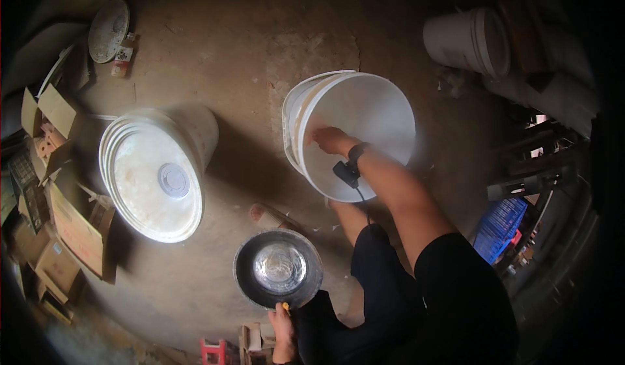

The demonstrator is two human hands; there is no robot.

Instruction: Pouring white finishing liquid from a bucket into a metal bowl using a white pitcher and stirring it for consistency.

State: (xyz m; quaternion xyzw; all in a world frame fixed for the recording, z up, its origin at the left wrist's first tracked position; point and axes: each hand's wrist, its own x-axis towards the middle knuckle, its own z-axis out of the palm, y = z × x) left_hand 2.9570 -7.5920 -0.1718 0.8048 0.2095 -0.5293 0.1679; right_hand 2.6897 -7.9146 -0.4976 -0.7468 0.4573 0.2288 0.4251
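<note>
My left hand (282, 331) is closed on the near rim of a round metal basin (245, 275), whose shiny bottom shows nothing lying in it. A small yellow-orange bit shows at the fingers. My right hand (333, 141) reaches into a large white bucket (384, 114) that is tilted with its mouth toward me. Its fingers are curled near the bucket's left inner wall; what they hold, if anything, cannot be made out. A black device with a cord is strapped to that wrist. The bucket's handle (286, 124) hangs at its left side.
A lidded white bucket (140, 182) stands at the left. Behind it are a round lid (109, 29) and a bottle (124, 56). Cardboard boxes (77, 225) line the left side. Another white bucket (456, 39) is far right, above a blue package (500, 228). A red stool (215, 350) is near.
</note>
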